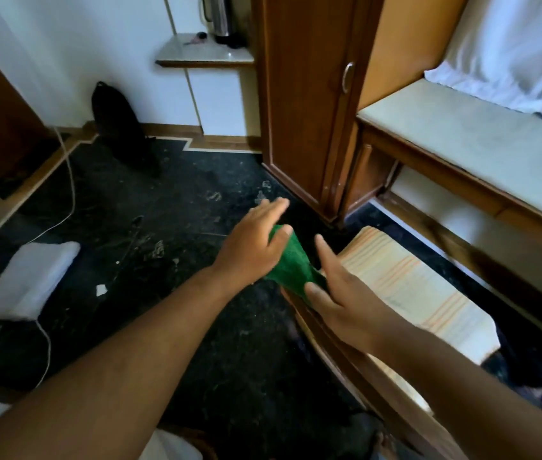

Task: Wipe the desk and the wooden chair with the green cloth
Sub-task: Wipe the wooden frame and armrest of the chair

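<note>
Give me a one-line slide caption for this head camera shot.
Both hands, left and right, gather a crumpled green cloth above the wooden chair with a striped seat cushion.

Both hands on the green cloth beside the wooden chair

The left hand (256, 242) lies over the upper end of the green cloth (291, 265), fingers spread; the right hand (341, 293) pinches its lower end with the thumb, at the wooden chair (356, 356) frame's near corner. The chair's striped cushion (419, 287) sits right of the cloth, the desk (462, 144) beyond it, a wardrobe (309, 94) behind, dark floor (163, 210) to the left.
</note>
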Tool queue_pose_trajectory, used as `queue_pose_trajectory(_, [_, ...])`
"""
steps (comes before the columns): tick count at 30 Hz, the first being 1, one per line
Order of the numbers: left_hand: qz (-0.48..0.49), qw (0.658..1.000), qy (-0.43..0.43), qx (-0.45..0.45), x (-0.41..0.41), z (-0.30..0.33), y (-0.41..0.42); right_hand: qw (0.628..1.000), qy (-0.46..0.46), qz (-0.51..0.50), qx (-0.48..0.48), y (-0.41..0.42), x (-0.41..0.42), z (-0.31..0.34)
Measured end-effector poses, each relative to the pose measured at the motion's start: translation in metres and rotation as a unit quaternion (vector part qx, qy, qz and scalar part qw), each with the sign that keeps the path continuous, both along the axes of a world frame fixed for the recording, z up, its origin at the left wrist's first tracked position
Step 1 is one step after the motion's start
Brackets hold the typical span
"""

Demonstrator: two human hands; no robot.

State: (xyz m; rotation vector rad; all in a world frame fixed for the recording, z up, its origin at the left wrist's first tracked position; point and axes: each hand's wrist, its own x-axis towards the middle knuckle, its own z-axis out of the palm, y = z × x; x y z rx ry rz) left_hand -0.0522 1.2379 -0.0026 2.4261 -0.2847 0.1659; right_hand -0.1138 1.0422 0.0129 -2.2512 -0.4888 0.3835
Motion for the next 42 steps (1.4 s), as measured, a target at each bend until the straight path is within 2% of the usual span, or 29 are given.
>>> queue_pose_trajectory(1, [-0.07, 0.995, 0.012, 0.071, 0.005, 0.002, -0.008, 0.999, 0.017, -0.04, 0.011, -0.015, -0.013, -0.001])
queue_pose_trajectory(3, [-0.207, 0.951, 0.059, 0.221, 0.013, 0.004, -0.023, 0.989, 0.069, -0.129, 0.022, -0.038, -0.041, -0.01])
queue_pose_trajectory(5, [-0.273, 0.908, 0.067, 0.311, 0.014, 0.005, -0.036, 0.975, 0.118, -0.189, 0.023, -0.047, -0.065, -0.021])
queue_pose_trajectory(6, [-0.29, 0.899, 0.035, 0.326, 0.013, 0.003, -0.04, 0.972, 0.119, -0.2, 0.012, -0.047, -0.073, -0.027])
queue_pose_trajectory(10, [-0.381, 0.877, -0.08, 0.281, 0.025, 0.003, -0.01, 0.983, 0.007, -0.176, -0.056, -0.045, -0.08, -0.042])
queue_pose_trajectory(12, [-0.353, 0.884, -0.103, 0.289, 0.05, 0.008, 0.016, 0.982, -0.017, -0.178, -0.063, -0.047, -0.076, -0.044])
queue_pose_trajectory(15, [-0.285, 0.904, -0.056, 0.314, 0.08, 0.014, 0.026, 0.977, -0.027, -0.204, -0.06, -0.046, -0.074, -0.047])
queue_pose_trajectory(18, [-0.284, 0.906, -0.078, 0.305, 0.074, 0.014, 0.017, 0.974, -0.029, -0.223, -0.018, -0.045, -0.072, -0.048])
queue_pose_trajectory(20, [-0.337, 0.886, -0.128, 0.292, 0.044, 0.006, -0.002, 0.965, -0.037, -0.256, 0.047, -0.048, -0.072, -0.048])
queue_pose_trajectory(22, [-0.391, 0.875, -0.108, 0.265, 0.006, -0.007, -0.027, 0.949, -0.04, -0.289, 0.116, -0.049, -0.071, -0.048])
queue_pose_trajectory(24, [-0.419, 0.871, -0.055, 0.252, -0.007, -0.008, -0.036, 0.933, -0.023, -0.314, 0.175, -0.051, -0.07, -0.048])
queue_pose_trajectory(26, [-0.427, 0.86, -0.078, 0.269, 0.012, -0.002, -0.022, 0.925, -0.011, -0.326, 0.193, -0.05, -0.068, -0.049])
queue_pose_trajectory(28, [-0.376, 0.871, -0.085, 0.303, 0.047, 0.012, -0.001, 0.923, -0.002, -0.331, 0.194, -0.05, -0.068, -0.05])
queue_pose_trajectory(30, [-0.309, 0.884, -0.044, 0.349, 0.069, 0.023, 0.008, 0.923, 0.004, -0.328, 0.201, -0.051, -0.071, -0.05])
queue_pose_trajectory(33, [-0.325, 0.855, -0.047, 0.402, 0.053, 0.02, -0.013, 0.905, 0.016, -0.342, 0.252, -0.054, -0.072, -0.043])
queue_pose_trajectory(35, [-0.38, 0.85, -0.049, 0.362, 0.01, 0.017, -0.043, 0.881, 0.022, -0.364, 0.3, -0.063, -0.074, -0.035])
queue_pose_trajectory(38, [-0.434, 0.852, -0.019, 0.292, -0.06, 0.009, -0.094, 0.864, 0.011, -0.393, 0.314, -0.099, -0.083, -0.023])
queue_pose_trajectory(40, [-0.473, 0.825, -0.009, 0.309, -0.086, 0.007, -0.119, 0.88, 0.072, -0.365, 0.295, -0.129, -0.097, -0.012])
queue_pose_trajectory(42, [-0.503, 0.805, 0.019, 0.315, -0.09, 0.012, -0.131, 0.919, 0.159, -0.281, 0.226, -0.151, -0.114, -0.002])
